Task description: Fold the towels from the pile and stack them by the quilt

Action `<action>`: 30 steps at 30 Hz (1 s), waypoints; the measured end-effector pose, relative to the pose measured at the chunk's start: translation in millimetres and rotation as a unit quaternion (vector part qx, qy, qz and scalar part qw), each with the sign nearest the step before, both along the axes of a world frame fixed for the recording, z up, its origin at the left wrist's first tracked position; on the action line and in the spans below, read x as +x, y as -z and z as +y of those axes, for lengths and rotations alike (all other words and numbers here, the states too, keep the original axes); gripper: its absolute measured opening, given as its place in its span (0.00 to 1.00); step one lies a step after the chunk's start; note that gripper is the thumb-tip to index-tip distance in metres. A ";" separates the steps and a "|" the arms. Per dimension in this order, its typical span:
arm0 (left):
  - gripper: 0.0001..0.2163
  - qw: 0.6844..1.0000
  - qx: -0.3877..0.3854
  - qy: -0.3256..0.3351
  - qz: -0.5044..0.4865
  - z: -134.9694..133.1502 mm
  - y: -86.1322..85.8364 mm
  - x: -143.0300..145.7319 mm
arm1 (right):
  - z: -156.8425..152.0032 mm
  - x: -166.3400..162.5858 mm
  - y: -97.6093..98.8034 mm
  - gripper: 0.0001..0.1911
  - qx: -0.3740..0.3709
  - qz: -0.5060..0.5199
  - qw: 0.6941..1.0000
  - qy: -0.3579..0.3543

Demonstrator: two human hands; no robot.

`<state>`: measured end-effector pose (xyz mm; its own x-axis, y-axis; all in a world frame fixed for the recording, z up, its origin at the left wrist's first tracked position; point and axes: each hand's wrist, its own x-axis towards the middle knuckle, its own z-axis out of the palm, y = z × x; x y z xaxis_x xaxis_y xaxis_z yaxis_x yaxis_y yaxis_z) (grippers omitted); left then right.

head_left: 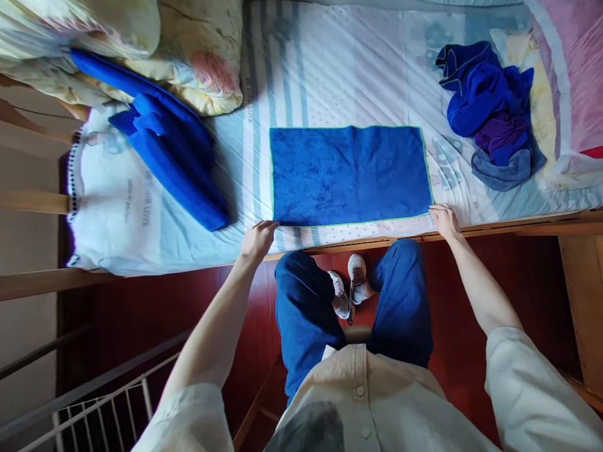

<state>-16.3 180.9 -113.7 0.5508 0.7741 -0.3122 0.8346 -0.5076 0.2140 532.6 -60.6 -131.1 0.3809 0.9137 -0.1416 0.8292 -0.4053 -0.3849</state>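
Note:
A blue towel (351, 172) with a thin green edge lies spread flat as a rectangle on the bed, its long side toward me. My left hand (260, 238) pinches its near left corner. At the near right corner, my right hand (444, 220) has its fingers closed on the edge. The towel looks smooth, with a darker mottled patch on its left half. Both arms reach forward on either side of my knees.
Folded blue cloths (174, 160) lie at the left beside a floral quilt (207, 63). On the right sits a crumpled pile of blue and purple cloths (494, 107), near a pink bundle (575, 75). The wooden bed edge (527, 227) runs before my knees; a white rack (108, 408) stands lower left.

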 end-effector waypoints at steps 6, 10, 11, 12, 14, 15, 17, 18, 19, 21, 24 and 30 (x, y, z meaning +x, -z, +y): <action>0.18 0.999 0.027 -0.025 -0.008 -3.1 16.5 2.5 | -7.7 -9.8 6.4 0.20 -0.040 -0.078 0.995 -0.039; 0.17 0.999 0.045 -0.007 -0.008 -5.5 18.2 -3.1 | -13.1 -9.6 4.8 0.22 -0.053 -0.096 0.993 -0.044; 0.17 0.999 0.045 -0.002 -0.005 -6.8 18.3 -5.0 | -14.5 -9.8 4.6 0.22 -0.056 -0.099 0.993 -0.045; 0.17 0.999 0.043 0.002 0.000 -8.5 18.4 -6.8 | -16.0 -10.4 4.4 0.22 -0.059 -0.104 0.992 -0.044; 0.17 0.999 0.036 0.008 0.012 -12.2 18.6 -10.0 | -19.3 -13.0 3.3 0.22 -0.066 -0.118 0.990 -0.039; 0.16 0.999 0.033 0.010 0.018 -14.0 18.7 -11.3 | -21.1 -14.8 2.5 0.22 -0.072 -0.125 0.989 -0.036; 0.17 0.999 0.028 0.012 0.029 -17.1 19.0 -13.4 | -24.8 -19.1 -0.1 0.23 -0.084 -0.135 0.987 -0.034; 0.17 0.999 0.028 0.014 0.033 -18.2 19.3 -14.5 | -26.4 -21.2 -1.8 0.23 -0.089 -0.138 0.986 -0.036; 0.18 0.999 0.028 0.016 0.036 -18.9 19.5 -15.6 | -27.8 -23.0 -3.7 0.23 -0.094 -0.141 0.985 -0.040; 0.18 0.998 0.034 0.024 0.037 -19.4 20.3 -18.2 | -29.0 -25.8 -8.4 0.24 -0.101 -0.146 0.983 -0.050; 0.19 0.998 0.039 0.032 0.037 -18.8 22.4 -22.6 | -25.6 -29.1 -17.1 0.25 -0.127 -0.148 0.979 -0.061; 0.20 0.998 -0.006 0.014 0.056 -10.8 21.0 -19.9 | 4.1 -35.4 -39.1 0.26 -0.270 -0.129 0.954 0.001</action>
<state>-36.3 170.1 -134.8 0.5338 0.7539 -0.3830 0.8387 -0.5297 0.1263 497.2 -56.5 -92.0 0.4674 0.7341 -0.4925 0.8677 -0.4877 0.0965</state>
